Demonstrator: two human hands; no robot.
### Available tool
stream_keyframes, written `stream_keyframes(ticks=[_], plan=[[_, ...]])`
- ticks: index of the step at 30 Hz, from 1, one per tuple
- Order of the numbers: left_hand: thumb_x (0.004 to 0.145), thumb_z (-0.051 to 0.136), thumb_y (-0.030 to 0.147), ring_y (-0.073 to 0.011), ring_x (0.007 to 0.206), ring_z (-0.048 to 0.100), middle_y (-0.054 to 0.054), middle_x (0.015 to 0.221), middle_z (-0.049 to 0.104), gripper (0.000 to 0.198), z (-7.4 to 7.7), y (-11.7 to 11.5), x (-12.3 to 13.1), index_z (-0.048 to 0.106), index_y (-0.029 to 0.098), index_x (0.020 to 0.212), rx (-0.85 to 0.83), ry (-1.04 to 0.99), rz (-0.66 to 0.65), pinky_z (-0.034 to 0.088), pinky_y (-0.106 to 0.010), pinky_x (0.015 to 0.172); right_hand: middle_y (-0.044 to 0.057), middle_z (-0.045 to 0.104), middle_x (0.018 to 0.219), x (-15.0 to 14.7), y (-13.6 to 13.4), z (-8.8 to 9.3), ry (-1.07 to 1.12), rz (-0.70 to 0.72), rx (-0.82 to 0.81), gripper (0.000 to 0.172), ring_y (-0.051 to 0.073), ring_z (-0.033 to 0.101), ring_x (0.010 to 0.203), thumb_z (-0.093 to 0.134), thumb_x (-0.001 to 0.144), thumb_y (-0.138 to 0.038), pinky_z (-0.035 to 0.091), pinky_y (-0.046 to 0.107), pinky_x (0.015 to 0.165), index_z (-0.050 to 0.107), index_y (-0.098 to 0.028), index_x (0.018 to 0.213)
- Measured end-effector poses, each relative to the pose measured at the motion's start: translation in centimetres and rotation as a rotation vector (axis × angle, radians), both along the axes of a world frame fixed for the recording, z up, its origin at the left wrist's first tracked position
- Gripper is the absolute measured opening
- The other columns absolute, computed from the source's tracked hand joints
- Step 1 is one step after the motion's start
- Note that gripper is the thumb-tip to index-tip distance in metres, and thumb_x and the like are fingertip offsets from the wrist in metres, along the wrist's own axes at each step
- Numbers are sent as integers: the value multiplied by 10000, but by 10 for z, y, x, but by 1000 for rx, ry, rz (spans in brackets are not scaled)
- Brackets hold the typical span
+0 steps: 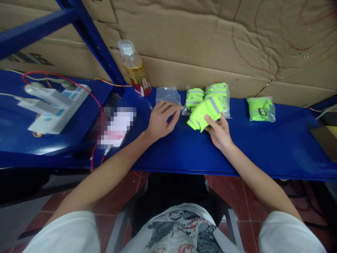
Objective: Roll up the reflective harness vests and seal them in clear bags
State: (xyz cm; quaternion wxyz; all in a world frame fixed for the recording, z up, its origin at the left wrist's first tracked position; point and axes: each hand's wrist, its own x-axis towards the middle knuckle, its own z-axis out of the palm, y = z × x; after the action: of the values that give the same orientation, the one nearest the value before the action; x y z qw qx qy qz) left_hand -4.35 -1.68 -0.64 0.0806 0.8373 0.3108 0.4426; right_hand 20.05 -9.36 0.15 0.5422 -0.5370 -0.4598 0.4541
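My right hand (218, 131) grips a folded neon-yellow strap bundle (204, 114) with grey reflective bands, thumb on top. To its left, my left hand (163, 120) is bent with thumb and fingertips near each other, at the edge of a clear plastic bag (168, 95) lying on the blue table (184, 154). Whether its fingertips pinch the bag is too small to tell. Behind the held bundle lie two bagged yellow bundles, one on the left (195, 96) and one on the right (217, 92). Another bagged bundle (260, 109) with a black buckle rests farther right.
A bottle (137, 75) stands at the back against the cardboard (184, 45). At the left are a blurred-out phone (117, 128) with a cable and a white power strip (56, 112). A blue metal post rises behind them. A cardboard box (326, 140) sits at the right edge.
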Motion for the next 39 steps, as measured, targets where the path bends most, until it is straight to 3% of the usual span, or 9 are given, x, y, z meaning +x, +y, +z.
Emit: stream_keyframes(ticks=[3, 6, 9, 12, 17, 24, 30, 35, 39], plan=[[910, 736, 368, -371, 1197, 663, -112, 1251, 759, 313, -12, 16, -10, 775, 258, 1200, 10, 49, 251, 523, -577, 1067, 88, 719, 1446, 2, 0, -2, 0, 33, 4, 888, 347, 714, 1277, 847, 755, -758, 696, 536, 940, 550, -359, 1492], [882, 732, 335, -337, 979, 715, -118, 1011, 792, 247, -22, 26, -17, 788, 227, 1097, -11, 137, 338, 596, -475, 869, 75, 751, 1393, -2, -1, -5, -57, 82, 107, 740, 334, 720, 1271, 913, 734, -680, 650, 546, 1062, 661, -321, 1330], [970, 613, 272, -258, 784, 725, -77, 864, 787, 251, -14, 22, -17, 754, 225, 1172, -119, 268, 414, 572, -346, 710, 62, 778, 1343, -6, 0, -7, -99, 140, 210, 673, 317, 742, 1225, 947, 731, -619, 621, 541, 1108, 700, -302, 1271], [1032, 525, 230, -228, 823, 759, -74, 988, 821, 295, 0, 11, -12, 716, 209, 1256, -197, 368, 453, 568, -314, 727, 65, 806, 1274, -7, 1, -10, -74, 203, 247, 674, 309, 773, 1148, 968, 726, -579, 659, 522, 1036, 704, -285, 1273], [1024, 515, 152, -230, 1045, 772, -77, 1206, 819, 327, 0, 3, -2, 788, 237, 1182, -74, 359, 295, 601, -337, 834, 45, 837, 1152, -8, -2, -18, -21, 244, 185, 754, 301, 804, 1053, 986, 704, -570, 701, 511, 939, 617, -310, 1308], [1005, 617, 220, -262, 1090, 749, -100, 1281, 795, 385, -10, -5, 8, 717, 214, 1377, 86, 335, 244, 620, -355, 863, 60, 845, 1134, -17, -7, -15, 20, 377, 146, 576, 294, 809, 1038, 949, 767, -551, 692, 493, 922, 708, -266, 1205], [999, 575, 185, -281, 1222, 706, -121, 1387, 736, 501, -16, -4, 10, 636, 220, 1496, 179, 239, 215, 637, -352, 885, 85, 839, 1095, -7, -2, -10, -57, 270, 195, 485, 295, 792, 1006, 943, 767, -565, 665, 494, 913, 806, -238, 1098], [1044, 473, 128, -253, 1293, 682, -120, 1454, 682, 516, -24, -1, 9, 620, 288, 1512, 243, 188, 47, 643, -367, 972, 47, 808, 877, -4, -4, -9, -189, 199, 186, 421, 261, 752, 817, 917, 788, -576, 639, 436, 739, 830, -235, 1021], [1078, 424, 137, -260, 1376, 643, -124, 1519, 654, 493, -25, -2, 12, 564, 271, 1530, 250, 142, -45, 625, -434, 1061, 47, 806, 896, -5, -6, -10, -197, 133, 178, 400, 246, 734, 805, 924, 785, -541, 634, 438, 759, 835, -234, 1027]])
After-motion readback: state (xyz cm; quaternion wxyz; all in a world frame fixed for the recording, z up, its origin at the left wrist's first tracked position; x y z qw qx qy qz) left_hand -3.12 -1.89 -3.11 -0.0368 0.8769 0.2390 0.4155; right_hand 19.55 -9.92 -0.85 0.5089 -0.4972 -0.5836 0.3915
